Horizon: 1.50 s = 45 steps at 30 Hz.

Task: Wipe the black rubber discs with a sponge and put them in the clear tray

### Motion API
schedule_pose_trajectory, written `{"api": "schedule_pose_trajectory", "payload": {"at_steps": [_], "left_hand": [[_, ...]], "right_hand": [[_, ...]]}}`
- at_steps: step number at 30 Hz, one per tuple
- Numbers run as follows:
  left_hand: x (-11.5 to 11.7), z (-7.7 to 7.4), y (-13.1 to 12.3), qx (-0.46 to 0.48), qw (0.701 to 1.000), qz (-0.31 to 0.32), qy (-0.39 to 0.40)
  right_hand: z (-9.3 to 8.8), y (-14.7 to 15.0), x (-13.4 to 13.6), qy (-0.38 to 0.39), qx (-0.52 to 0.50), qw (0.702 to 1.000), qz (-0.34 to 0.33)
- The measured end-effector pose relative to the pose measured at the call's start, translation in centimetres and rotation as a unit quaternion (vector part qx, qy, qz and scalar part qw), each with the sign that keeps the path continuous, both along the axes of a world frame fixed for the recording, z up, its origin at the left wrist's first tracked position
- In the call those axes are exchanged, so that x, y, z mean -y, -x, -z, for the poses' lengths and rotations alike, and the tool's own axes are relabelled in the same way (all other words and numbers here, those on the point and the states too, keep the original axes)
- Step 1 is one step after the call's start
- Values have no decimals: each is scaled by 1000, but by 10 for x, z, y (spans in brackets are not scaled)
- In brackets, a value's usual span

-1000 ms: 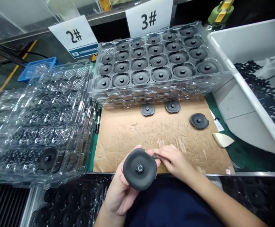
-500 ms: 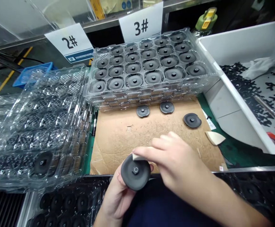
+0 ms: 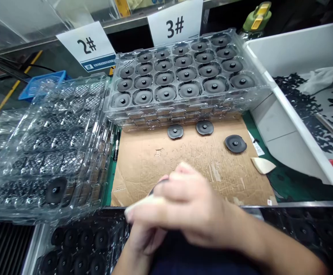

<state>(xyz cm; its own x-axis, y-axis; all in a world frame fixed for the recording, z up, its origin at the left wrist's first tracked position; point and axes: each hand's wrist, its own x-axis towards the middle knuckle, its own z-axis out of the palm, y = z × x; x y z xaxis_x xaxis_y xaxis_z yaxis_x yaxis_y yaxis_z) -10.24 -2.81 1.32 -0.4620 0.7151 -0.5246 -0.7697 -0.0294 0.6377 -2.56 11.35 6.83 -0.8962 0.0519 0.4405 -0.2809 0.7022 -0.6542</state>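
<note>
My left hand [image 3: 142, 240] is closed on a black rubber disc [image 3: 156, 186]. Only a dark edge of the disc shows, because my right hand [image 3: 187, 208] lies across it. Smeared by motion, my right hand pinches a small cream sponge wedge [image 3: 149, 200] against the disc. Beyond the hands lies a cardboard sheet [image 3: 137, 164] bearing three similar discs: a left one [image 3: 175, 131], a middle one [image 3: 204, 127] and a right one [image 3: 235, 144], each with a small hub in its centre.
Behind the cardboard stands a stack of clear trays [image 3: 183, 105] filled with discs. More clear trays [image 3: 54, 149] rise at left, one disc [image 3: 56, 190] on them. At right are another cream wedge [image 3: 263, 165] and a white bin [image 3: 295, 133] of black scraps.
My right hand has swung left and nearer with the sponge wedge, now covering most of the disc. The disc's face, visible before, is hidden. The camera view has shifted slightly.
</note>
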Motion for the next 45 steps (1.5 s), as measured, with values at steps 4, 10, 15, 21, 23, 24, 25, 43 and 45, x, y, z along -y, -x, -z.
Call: {"api": "schedule_pose_trajectory", "payload": {"at_steps": [4,10,15,21,23,24,25,43,45], "left_hand": [[6,-8,7,56,997,9,-52],[8,-13,12,67,993,16,-92],[4,-12,10,63,993,40,-90],[2,-12,7,89,989,50,-105],[2,-11,6,99,987,55,-112],[2,-11,5,102,987,56,-112],[3,-11,4,104,987,56,-111],[-1,-11,2,153,981,56,-107],[-3,-13,-2,117,987,48,-96]], "right_hand": [[29,-9,-23,74,138,978,135],[99,-33,-8,96,223,960,141],[83,-31,-13,117,193,948,224],[31,-25,-20,116,78,944,300],[44,-25,-20,83,107,947,292],[57,-26,-20,63,132,947,286],[71,-28,-21,42,157,946,282],[96,-19,-41,11,116,927,356],[64,-18,-29,39,85,943,320]]}}
